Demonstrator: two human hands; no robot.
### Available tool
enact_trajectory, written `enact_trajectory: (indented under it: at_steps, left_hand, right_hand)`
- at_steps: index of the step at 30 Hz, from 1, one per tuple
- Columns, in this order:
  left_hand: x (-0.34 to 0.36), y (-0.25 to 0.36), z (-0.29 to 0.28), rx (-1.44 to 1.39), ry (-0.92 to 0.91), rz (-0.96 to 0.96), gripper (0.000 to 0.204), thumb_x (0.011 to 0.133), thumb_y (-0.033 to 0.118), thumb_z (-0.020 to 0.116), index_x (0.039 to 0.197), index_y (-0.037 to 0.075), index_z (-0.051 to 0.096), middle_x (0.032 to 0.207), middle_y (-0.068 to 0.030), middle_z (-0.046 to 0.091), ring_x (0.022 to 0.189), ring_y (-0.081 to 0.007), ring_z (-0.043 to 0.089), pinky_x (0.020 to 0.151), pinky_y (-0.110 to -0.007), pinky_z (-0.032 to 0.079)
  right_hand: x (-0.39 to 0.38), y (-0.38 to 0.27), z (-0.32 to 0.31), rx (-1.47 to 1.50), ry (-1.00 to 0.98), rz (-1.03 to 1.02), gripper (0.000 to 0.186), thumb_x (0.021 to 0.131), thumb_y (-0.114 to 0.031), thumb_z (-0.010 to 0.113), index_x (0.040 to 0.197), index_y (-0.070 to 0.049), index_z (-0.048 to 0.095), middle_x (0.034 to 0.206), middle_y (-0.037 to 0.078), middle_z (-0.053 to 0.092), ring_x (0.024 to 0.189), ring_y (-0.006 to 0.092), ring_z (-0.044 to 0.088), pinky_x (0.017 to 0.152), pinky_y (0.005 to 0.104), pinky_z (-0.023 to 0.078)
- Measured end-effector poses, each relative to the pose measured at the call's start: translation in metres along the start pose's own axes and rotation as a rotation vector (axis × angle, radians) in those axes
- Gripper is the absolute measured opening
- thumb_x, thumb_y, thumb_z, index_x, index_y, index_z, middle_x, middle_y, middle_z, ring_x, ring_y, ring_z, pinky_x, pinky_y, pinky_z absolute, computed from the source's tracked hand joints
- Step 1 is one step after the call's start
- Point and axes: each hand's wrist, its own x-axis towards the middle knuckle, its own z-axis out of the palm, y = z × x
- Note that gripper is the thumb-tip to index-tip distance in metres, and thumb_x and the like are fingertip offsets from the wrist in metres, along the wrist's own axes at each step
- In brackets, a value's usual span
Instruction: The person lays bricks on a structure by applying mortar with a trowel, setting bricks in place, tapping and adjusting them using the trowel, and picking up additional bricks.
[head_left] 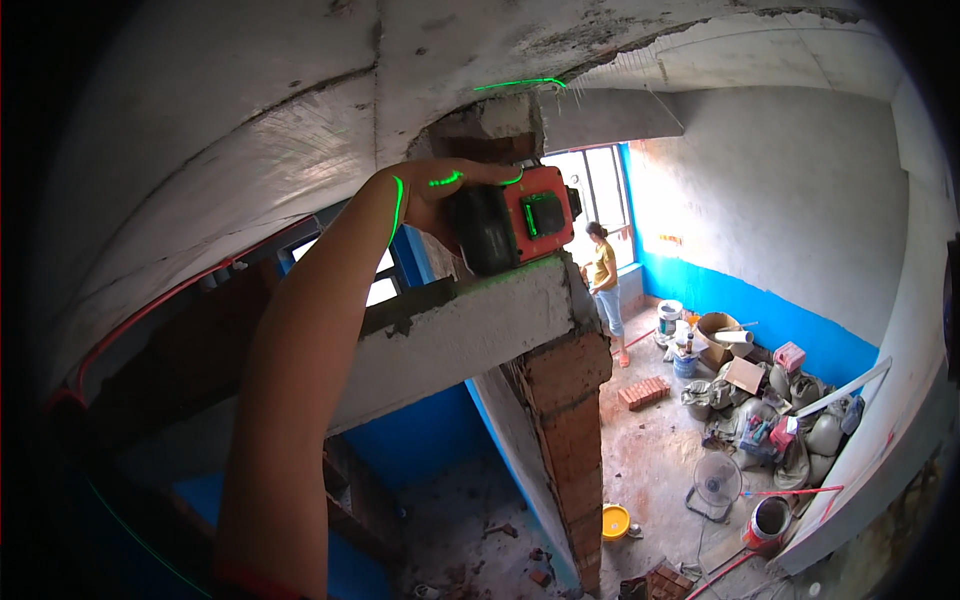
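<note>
My left arm reaches up from the lower left, and my left hand point(435, 197) is closed around a red and black laser level point(508, 225). The level sits on the end of a rough concrete beam point(480, 305), close under the ceiling. A finger lies along its top; the other fingers are mostly hidden behind it. Bright green laser light falls on my wrist and hand, and a green line point(520, 83) shows on the ceiling. My right hand is out of the picture.
Below the beam stands a broken brick wall end point(565, 440). A person point(603, 280) stands by the window. On the floor are stacked bricks point(644, 392), a fan point(716, 482), a yellow bucket point(616, 522), another bucket point(768, 522) and piled sacks point(825, 436).
</note>
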Motion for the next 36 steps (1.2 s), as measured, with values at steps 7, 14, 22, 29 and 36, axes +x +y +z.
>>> enact_trajectory:
  at_steps: [7,14,22,29,36]
  left_hand:
    - [0.008,0.008,0.000,-0.214,0.077,0.025,0.063,0.082,0.038,0.073,0.127,-0.001,0.053,0.128,-0.0216,0.055,0.114,-0.0327,0.057,0.098,-0.056,0.042]
    - [0.004,0.012,0.005,-0.043,0.246,0.045,0.067,0.079,0.042,0.076,0.125,-0.002,0.054,0.126,-0.0197,0.055,0.114,-0.0305,0.057,0.099,-0.055,0.041]
    - [0.004,0.018,0.008,0.368,0.268,0.044,0.073,0.068,0.044,0.083,0.125,0.005,0.060,0.128,-0.0169,0.058,0.112,-0.0303,0.058,0.094,-0.050,0.044]
    - [-0.016,0.032,0.079,0.434,0.402,0.573,0.042,0.074,0.024,0.076,0.107,0.000,0.067,0.097,-0.0091,0.070,0.085,-0.0192,0.067,0.082,-0.030,0.051]
    - [-0.020,-0.022,0.205,0.247,-0.063,0.700,0.041,0.084,0.035,0.070,0.109,0.004,0.062,0.089,-0.0078,0.069,0.074,-0.0139,0.070,0.059,-0.024,0.055]
  right_hand:
    - [0.000,0.001,-0.005,-0.001,0.009,-0.008,0.044,0.094,-0.041,0.053,0.116,-0.004,0.057,0.077,0.007,0.062,0.041,0.0119,0.051,0.028,0.0188,0.035]
    - [-0.001,-0.001,-0.013,0.016,0.008,-0.025,0.044,0.094,-0.041,0.052,0.117,-0.004,0.057,0.078,0.007,0.062,0.042,0.0121,0.052,0.027,0.0189,0.035]
    - [-0.023,0.012,-0.041,0.134,0.030,-0.100,0.044,0.094,-0.042,0.052,0.117,-0.004,0.057,0.079,0.008,0.063,0.042,0.0122,0.053,0.027,0.0191,0.036]
    - [-0.040,0.031,-0.087,0.346,-0.115,-0.071,0.057,0.093,-0.049,0.051,0.135,-0.010,0.048,0.115,0.013,0.065,0.078,0.0218,0.069,0.056,0.0296,0.057]
    - [-0.075,0.049,-0.102,0.572,-0.134,-0.059,0.047,0.095,-0.042,0.043,0.122,-0.007,0.059,0.104,0.011,0.070,0.085,0.0220,0.071,0.054,0.0345,0.060]
